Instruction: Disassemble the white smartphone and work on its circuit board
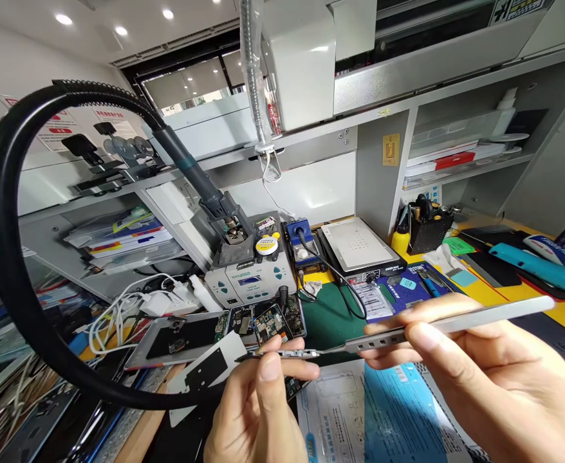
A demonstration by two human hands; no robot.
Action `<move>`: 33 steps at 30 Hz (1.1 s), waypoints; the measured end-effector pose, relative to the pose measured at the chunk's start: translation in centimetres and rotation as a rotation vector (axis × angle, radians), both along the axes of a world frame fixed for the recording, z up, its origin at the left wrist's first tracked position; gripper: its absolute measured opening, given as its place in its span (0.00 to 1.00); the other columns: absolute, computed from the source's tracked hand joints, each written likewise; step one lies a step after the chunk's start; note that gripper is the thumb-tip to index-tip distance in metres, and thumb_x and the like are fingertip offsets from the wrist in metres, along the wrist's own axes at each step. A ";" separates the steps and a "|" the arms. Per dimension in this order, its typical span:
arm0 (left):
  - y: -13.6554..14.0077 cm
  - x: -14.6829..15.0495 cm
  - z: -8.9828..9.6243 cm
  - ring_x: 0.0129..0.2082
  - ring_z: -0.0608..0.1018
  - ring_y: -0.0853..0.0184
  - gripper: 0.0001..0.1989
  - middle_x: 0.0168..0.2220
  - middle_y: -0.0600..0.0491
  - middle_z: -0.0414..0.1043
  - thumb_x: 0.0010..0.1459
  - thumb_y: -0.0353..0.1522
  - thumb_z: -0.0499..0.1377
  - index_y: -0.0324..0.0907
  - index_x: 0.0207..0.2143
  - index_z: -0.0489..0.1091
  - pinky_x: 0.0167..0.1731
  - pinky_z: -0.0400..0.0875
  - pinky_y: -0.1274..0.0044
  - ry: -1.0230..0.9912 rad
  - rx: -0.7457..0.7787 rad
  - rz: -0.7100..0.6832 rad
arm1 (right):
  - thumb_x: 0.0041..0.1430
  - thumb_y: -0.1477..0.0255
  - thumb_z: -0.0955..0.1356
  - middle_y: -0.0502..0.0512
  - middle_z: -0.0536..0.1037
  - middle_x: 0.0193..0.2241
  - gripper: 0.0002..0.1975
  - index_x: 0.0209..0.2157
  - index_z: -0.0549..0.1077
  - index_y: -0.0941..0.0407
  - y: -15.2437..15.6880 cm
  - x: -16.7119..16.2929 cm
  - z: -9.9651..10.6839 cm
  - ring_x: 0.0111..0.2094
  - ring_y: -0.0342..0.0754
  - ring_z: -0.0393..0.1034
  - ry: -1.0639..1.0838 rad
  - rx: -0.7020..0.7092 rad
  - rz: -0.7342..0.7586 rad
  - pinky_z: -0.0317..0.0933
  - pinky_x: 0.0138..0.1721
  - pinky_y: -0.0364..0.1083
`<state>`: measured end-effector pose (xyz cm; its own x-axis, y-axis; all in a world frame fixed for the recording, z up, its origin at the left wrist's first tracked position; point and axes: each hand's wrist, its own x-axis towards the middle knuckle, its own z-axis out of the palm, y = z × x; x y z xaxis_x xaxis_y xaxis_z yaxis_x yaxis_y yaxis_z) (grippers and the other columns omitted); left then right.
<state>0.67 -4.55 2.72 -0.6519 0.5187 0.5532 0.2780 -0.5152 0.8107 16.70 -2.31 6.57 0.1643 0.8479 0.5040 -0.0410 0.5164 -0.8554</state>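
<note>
My left hand (258, 415) pinches a thin, narrow part (298, 354) between thumb and fingers. It is seen edge-on, with small metal pieces along it; it looks like a small phone circuit board, but its exact kind is unclear. In my right hand (499, 379) is a pair of metal tweezers (495, 314), gripped near the middle and pointing left. The tweezer tips reach the right end of the part, apparently touching it. Behind my left fingers lies an opened phone with its circuit board (269, 323) showing. Below the hands is a blue and white printed sheet (393, 411).
A hot air station (251, 283) stands at the back, next to a blue soldering controller (302, 243) and a flat silver-topped device (360, 247). A thick black hose (2, 212) loops across the left. Opened device parts (181, 337) and white cables (106, 315) lie left.
</note>
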 end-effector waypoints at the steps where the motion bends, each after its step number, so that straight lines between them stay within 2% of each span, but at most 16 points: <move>1: -0.1 0.0 -0.1 0.25 0.83 0.65 0.09 0.18 0.57 0.77 0.65 0.36 0.58 0.42 0.37 0.76 0.35 0.78 0.73 0.010 -0.012 -0.015 | 0.57 0.70 0.73 0.50 0.84 0.25 0.02 0.29 0.80 0.52 0.0 0.0 0.0 0.19 0.49 0.79 0.017 -0.007 0.024 0.75 0.23 0.36; 8: -0.6 -0.3 -0.7 0.28 0.84 0.62 0.11 0.22 0.55 0.80 0.68 0.35 0.54 0.42 0.40 0.76 0.37 0.80 0.69 0.091 -0.010 -0.036 | 0.57 0.72 0.73 0.49 0.84 0.25 0.02 0.30 0.79 0.51 0.0 0.3 0.4 0.20 0.47 0.80 -0.026 0.022 0.045 0.74 0.24 0.34; 11: -0.6 -0.2 -1.1 0.26 0.83 0.61 0.10 0.26 0.53 0.81 0.67 0.34 0.55 0.40 0.40 0.76 0.32 0.81 0.68 0.102 -0.020 -0.023 | 0.57 0.71 0.73 0.48 0.83 0.24 0.02 0.30 0.79 0.50 0.0 0.4 0.5 0.20 0.47 0.80 -0.040 0.038 0.050 0.73 0.24 0.34; 14: -0.3 -0.1 -1.1 0.20 0.81 0.65 0.09 0.29 0.54 0.82 0.65 0.33 0.57 0.40 0.39 0.77 0.24 0.79 0.74 0.091 0.065 0.013 | 0.57 0.73 0.73 0.48 0.83 0.24 0.03 0.30 0.80 0.50 -0.3 0.4 0.5 0.20 0.46 0.79 -0.017 0.037 0.049 0.73 0.24 0.34; 16: -0.1 0.0 -0.8 0.20 0.81 0.67 0.08 0.28 0.55 0.82 0.63 0.34 0.59 0.40 0.37 0.77 0.22 0.78 0.77 0.124 0.114 0.047 | 0.56 0.74 0.73 0.48 0.82 0.24 0.03 0.29 0.80 0.51 -0.4 0.6 0.5 0.20 0.46 0.79 0.038 -0.001 0.066 0.73 0.23 0.35; 19: 0.2 0.0 -0.2 0.22 0.82 0.68 0.05 0.26 0.56 0.81 0.60 0.33 0.63 0.40 0.34 0.77 0.24 0.77 0.82 0.216 0.133 0.077 | 0.56 0.71 0.73 0.50 0.81 0.24 0.02 0.29 0.78 0.53 0.5 1.3 0.9 0.26 0.50 0.80 0.227 -0.089 0.234 0.77 0.29 0.44; 21: 0.0 0.1 0.0 0.20 0.81 0.70 0.05 0.25 0.56 0.81 0.60 0.32 0.62 0.40 0.32 0.77 0.24 0.77 0.82 0.220 0.164 0.043 | 0.58 0.68 0.71 0.51 0.78 0.23 0.07 0.28 0.75 0.55 1.9 2.2 1.1 0.28 0.53 0.79 0.376 -0.128 0.385 0.77 0.34 0.53; 23: -0.4 0.3 -0.1 0.19 0.81 0.68 0.06 0.25 0.55 0.81 0.59 0.32 0.62 0.39 0.32 0.77 0.27 0.80 0.79 0.221 0.164 -0.015 | 0.59 0.65 0.69 0.49 0.72 0.20 0.12 0.24 0.70 0.56 3.3 3.3 1.3 0.26 0.51 0.77 0.424 -0.223 0.398 0.74 0.30 0.51; 25: -1.1 0.7 -0.3 0.22 0.82 0.65 0.06 0.28 0.53 0.82 0.59 0.32 0.62 0.39 0.34 0.78 0.27 0.81 0.76 0.171 0.113 -0.111 | 0.58 0.64 0.70 0.44 0.63 0.17 0.14 0.24 0.68 0.55 4.3 4.3 1.2 0.18 0.44 0.67 0.366 -0.363 0.411 0.66 0.21 0.44; 26: -1.6 1.1 -0.4 0.24 0.83 0.63 0.07 0.30 0.52 0.83 0.59 0.33 0.62 0.39 0.36 0.78 0.28 0.82 0.74 0.122 0.061 -0.186 | 0.59 0.63 0.70 0.41 0.58 0.17 0.14 0.25 0.68 0.56 4.4 4.7 1.1 0.15 0.39 0.57 0.310 -0.438 0.423 0.56 0.16 0.40; 28: -2.6 1.9 -0.5 0.28 0.84 0.59 0.09 0.34 0.49 0.83 0.60 0.35 0.63 0.39 0.39 0.78 0.30 0.83 0.71 -0.017 -0.076 -0.367 | 0.60 0.58 0.69 0.39 0.50 0.17 0.16 0.28 0.70 0.56 3.8 5.2 0.6 0.15 0.36 0.42 0.085 -0.546 0.460 0.39 0.14 0.38; 29: -3.2 2.4 -0.5 0.30 0.85 0.57 0.11 0.35 0.47 0.83 0.60 0.37 0.63 0.39 0.40 0.78 0.32 0.83 0.69 -0.093 -0.146 -0.465 | 0.61 0.56 0.68 0.39 0.49 0.16 0.18 0.28 0.71 0.56 3.2 5.3 0.3 0.16 0.37 0.40 -0.067 -0.574 0.476 0.37 0.15 0.39; 31: -4.5 3.5 -0.8 0.34 0.85 0.54 0.15 0.39 0.44 0.83 0.60 0.41 0.63 0.38 0.42 0.78 0.36 0.83 0.67 -0.232 -0.259 -0.620 | 0.62 0.54 0.67 0.41 0.51 0.17 0.21 0.26 0.69 0.57 1.7 5.2 -0.6 0.19 0.38 0.43 -0.354 -0.572 0.493 0.40 0.19 0.41; 33: -5.7 4.5 -1.6 0.37 0.85 0.52 0.20 0.42 0.41 0.82 0.57 0.45 0.65 0.37 0.42 0.78 0.38 0.83 0.67 -0.328 -0.383 -0.715 | 0.62 0.54 0.67 0.44 0.54 0.20 0.23 0.22 0.62 0.56 0.3 5.1 -1.7 0.22 0.39 0.47 -0.502 -0.532 0.473 0.44 0.23 0.42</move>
<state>5.17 -10.26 1.11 -0.1953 0.9758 0.0983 -0.2855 -0.1525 0.9462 21.82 -2.02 4.89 -0.4004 0.9144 -0.0603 0.2964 0.0670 -0.9527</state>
